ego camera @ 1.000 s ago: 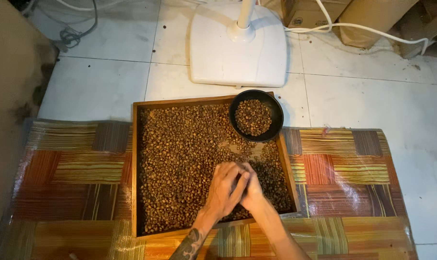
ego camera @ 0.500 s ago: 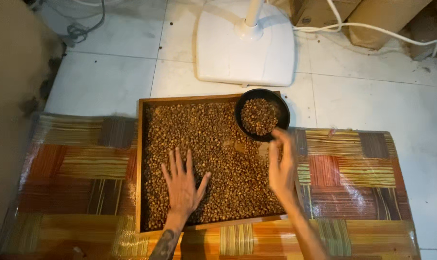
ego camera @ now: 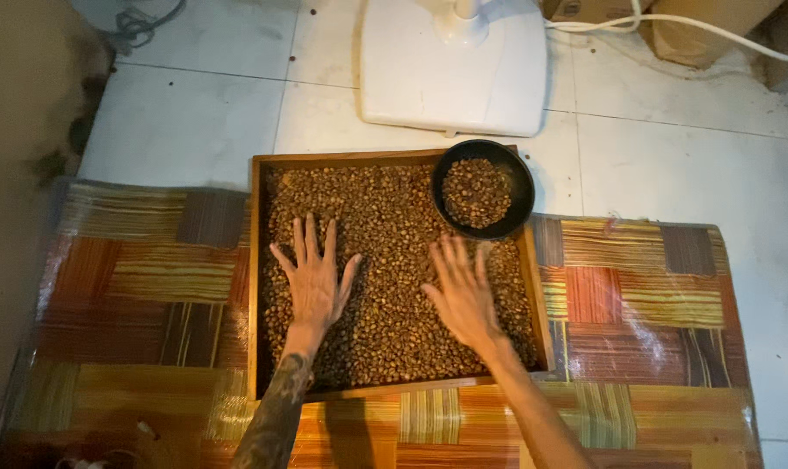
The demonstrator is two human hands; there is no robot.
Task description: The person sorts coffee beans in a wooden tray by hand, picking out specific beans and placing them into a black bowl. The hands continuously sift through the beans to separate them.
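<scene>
— Risk here? Spilling, most likely. Left hand [ego camera: 314, 280] and right hand [ego camera: 463, 293] both flat, fingers spread wide, palms down on the beans [ego camera: 385, 217], gripping nothing. A hard sweep toward 3 or 9 o'clock could push beans over the low rim of the wooden tray [ego camera: 255, 260] and onto the mat [ego camera: 151, 278].

— And the bowl?

— Black bowl [ego camera: 483, 188] sitting at 1 o'clock in the tray's corner, partly overhanging the rim, just beyond the right fingertips. A knock from that hand could tip it or slide it off onto the tiled floor [ego camera: 185, 122], scattering its small heap.

— Materials?

— Beans small, oval, tan to brown, loose and dry-looking, lying in an even layer across nearly the whole tray; likely to roll freely. Tray rectangular, plain brown wood, thin raised edges. Bowl round, dark, smooth, glossy at the lip. Mat woven, patchwork stripes of orange, red, yellow and brown, with a slight sheen. Floor pale square tiles, grubby at the joints.

— Anything else close by?

— White fan base [ego camera: 454, 69] at 12 o'clock, smooth plastic, rounded corners, near the tray's far edge. White cable [ego camera: 715, 30] and cardboard boxes [ego camera: 698, 22] toward 1 o'clock, well apart.
</scene>
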